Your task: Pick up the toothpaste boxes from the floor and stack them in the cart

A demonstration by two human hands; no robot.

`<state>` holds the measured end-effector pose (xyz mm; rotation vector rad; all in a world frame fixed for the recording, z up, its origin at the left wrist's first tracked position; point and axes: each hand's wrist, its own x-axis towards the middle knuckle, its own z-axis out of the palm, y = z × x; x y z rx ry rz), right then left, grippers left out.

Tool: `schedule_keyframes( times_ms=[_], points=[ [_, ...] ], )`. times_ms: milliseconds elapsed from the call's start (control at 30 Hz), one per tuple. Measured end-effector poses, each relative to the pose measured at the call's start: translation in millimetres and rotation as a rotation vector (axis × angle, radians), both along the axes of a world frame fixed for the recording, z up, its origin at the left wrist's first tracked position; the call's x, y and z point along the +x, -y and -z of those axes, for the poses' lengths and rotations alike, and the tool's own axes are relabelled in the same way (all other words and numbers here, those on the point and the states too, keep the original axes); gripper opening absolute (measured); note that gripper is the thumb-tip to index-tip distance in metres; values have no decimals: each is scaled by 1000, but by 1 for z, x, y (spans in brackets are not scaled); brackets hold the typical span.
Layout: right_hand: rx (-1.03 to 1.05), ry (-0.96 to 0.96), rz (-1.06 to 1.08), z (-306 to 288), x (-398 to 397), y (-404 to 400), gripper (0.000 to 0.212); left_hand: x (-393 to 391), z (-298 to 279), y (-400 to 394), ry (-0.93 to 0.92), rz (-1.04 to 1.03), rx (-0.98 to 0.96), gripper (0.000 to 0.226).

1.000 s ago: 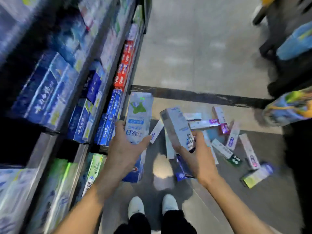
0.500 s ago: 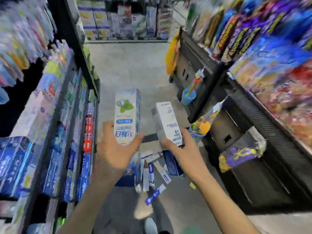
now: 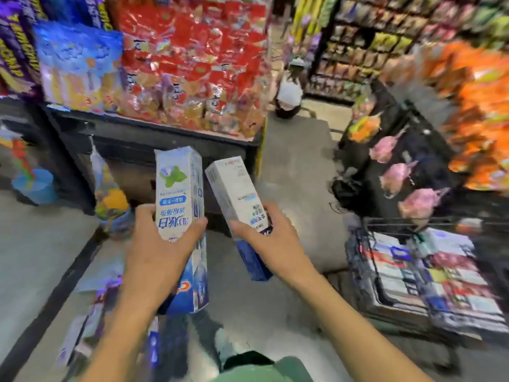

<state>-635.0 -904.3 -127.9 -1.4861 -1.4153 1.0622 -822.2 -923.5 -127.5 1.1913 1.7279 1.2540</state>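
Swung round from floor pile, cart (image 3: 424, 274) now beside right hand (image 3: 271, 238); left hand (image 3: 162, 249) and right each gripping toothpaste boxes (image 3: 179, 188), stacking next.

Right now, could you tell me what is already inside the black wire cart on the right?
The black wire cart holds flat layers of stacked toothpaste boxes, mostly white, with blue and red ones. Blur hides their labels, and the top layer covers whatever lies beneath.

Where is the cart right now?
In the head view the cart stands low on the right, beyond the right hand, already holding stacked boxes.
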Motion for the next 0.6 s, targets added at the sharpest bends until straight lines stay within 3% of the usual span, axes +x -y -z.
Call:
schedule_keyframes(
  times_ms=[300, 467, 600],
  points=[
    [5, -8, 566, 8, 210, 94, 35, 219, 2, -8, -72, 628, 5, 47],
    [25, -35, 751, 33, 328, 150, 26, 348, 17, 8, -158, 805, -8, 48],
    [-23, -27, 819, 49, 421, 192, 39, 452, 33, 21, -196, 912, -17, 48]
  ],
)
